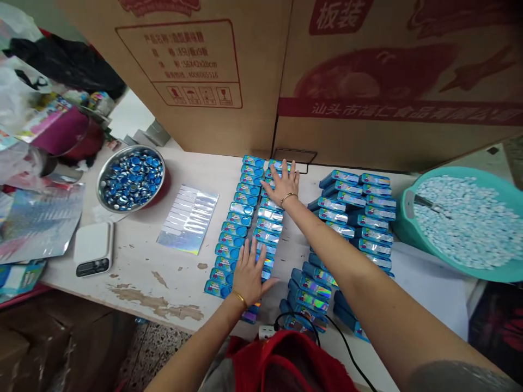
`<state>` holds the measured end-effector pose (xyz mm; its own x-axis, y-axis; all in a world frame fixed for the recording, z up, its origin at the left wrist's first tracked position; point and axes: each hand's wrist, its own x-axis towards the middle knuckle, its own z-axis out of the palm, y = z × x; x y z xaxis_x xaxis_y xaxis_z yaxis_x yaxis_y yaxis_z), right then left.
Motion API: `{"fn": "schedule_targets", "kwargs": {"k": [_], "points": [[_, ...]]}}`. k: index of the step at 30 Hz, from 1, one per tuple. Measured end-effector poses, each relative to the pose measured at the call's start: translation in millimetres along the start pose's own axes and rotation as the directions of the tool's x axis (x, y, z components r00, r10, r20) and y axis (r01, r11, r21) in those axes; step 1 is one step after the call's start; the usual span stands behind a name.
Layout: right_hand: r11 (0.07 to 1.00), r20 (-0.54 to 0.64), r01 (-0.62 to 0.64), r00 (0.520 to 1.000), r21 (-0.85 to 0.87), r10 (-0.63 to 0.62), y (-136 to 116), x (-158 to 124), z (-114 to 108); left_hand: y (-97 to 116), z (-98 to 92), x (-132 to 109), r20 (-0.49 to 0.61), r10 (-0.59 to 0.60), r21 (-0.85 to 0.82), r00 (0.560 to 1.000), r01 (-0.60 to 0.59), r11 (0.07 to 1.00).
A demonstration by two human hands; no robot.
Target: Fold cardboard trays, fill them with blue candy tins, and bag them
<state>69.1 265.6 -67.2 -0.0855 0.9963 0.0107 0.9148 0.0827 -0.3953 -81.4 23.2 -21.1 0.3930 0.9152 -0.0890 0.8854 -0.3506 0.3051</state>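
Two long columns of small blue boxes [231, 228] lie side by side on the white table [139, 277]. My left hand [248, 272] rests flat with spread fingers on the near part of these columns. Higher up, my right hand [283, 188] lies over the far end of the right column, its fingers also apart. Neither hand grips anything. Boxes in the right column carry shiny clear strips, while several in the left column show a round blue spot. More blue boxes [373, 218] with shiny strips stand in uneven rows to the right, partly hidden by my right forearm.
At left are a steel bowl [102, 188] of blue round pieces, a sheet of shiny stickers [190, 218] and a white scale [93, 245]. A teal basin [408, 228] holding pale tablets and a metal scoop [433, 206] stands right. Large cardboard boxes [204, 128] wall the back. A black cable [347, 345] crosses the front edge.
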Motion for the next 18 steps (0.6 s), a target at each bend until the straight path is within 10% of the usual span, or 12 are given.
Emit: {"fn": "schedule_targets", "kwargs": {"k": [18], "points": [[0.997,0.04,0.031,0.999,-0.071,-0.028,30,-8,-18,40,16.9,20,0.024,-0.067,-0.043,0.997,0.068,0.997]]}}
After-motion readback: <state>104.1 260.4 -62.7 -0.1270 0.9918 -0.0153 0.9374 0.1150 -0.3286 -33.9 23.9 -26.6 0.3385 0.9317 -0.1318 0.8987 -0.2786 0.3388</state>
